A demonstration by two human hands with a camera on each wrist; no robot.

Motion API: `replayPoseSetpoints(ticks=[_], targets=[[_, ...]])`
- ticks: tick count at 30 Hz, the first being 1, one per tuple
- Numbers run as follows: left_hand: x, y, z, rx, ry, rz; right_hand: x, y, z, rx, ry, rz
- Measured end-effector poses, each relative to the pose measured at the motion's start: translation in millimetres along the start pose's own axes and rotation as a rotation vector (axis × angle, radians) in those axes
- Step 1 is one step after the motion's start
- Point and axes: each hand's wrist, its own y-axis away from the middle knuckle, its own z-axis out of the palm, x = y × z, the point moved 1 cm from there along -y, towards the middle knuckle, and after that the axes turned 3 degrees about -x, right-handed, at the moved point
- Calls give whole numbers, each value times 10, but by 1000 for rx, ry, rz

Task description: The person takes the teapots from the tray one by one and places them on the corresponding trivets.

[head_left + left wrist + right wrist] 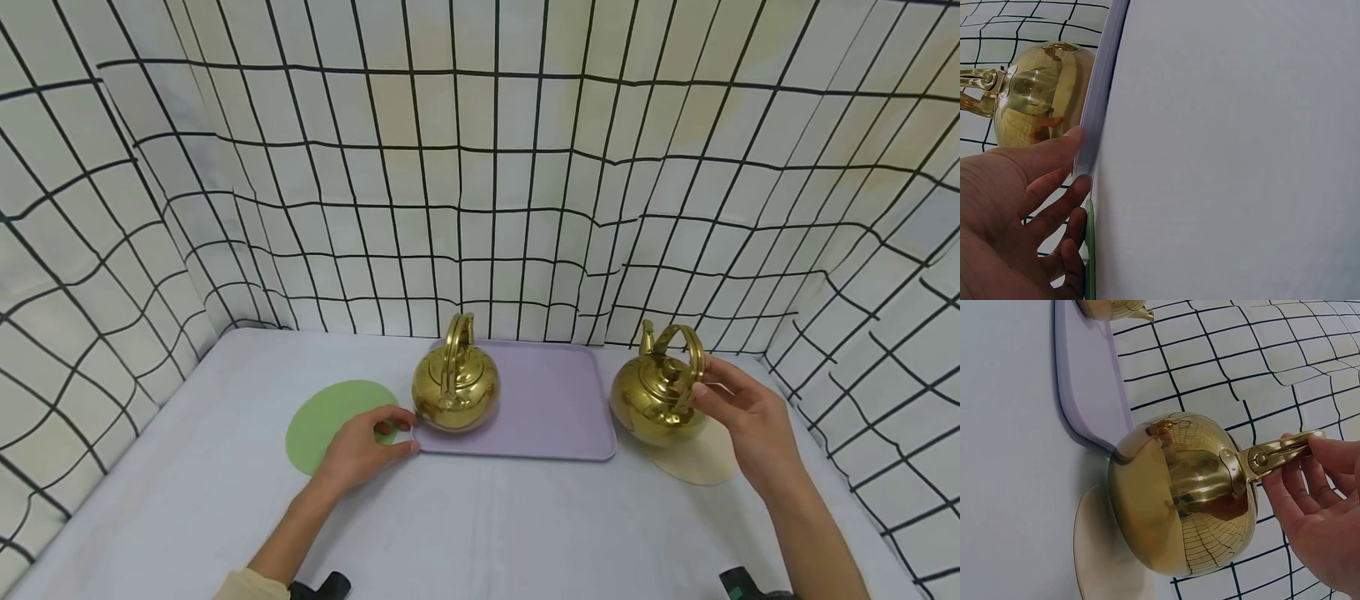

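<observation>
My right hand point(750, 412) pinches the upright handle of a shiny brass kettle point(652, 404) between thumb and fingers. That kettle overlaps a round beige mat point(697, 462) and comes close to the tray's right edge; I cannot tell whether its base touches anything. A second brass kettle point(457, 392) stands at the left end of a lilac tray point(555, 400), its handle up. At the tray's near left corner, my left hand point(360, 450) touches the rim with loosely bent fingers. The left wrist view shows the thumb point(1060, 147) against the rim point(1100, 94).
A round green mat point(333, 417) lies left of the tray, partly behind the left hand. White cloth point(480, 525) covers the table. Black wire grid point(495, 150) encloses the back and both sides, close behind the tray.
</observation>
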Motion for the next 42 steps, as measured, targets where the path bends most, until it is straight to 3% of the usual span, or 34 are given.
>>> replayPoseSetpoints(ticks=[32,42], targets=[[-3,-3,16,3,15,3,141,138,-279,-23,-179,-25],[-4,-3,4,6,8,-5,158,144,-347,-4,-166,7]])
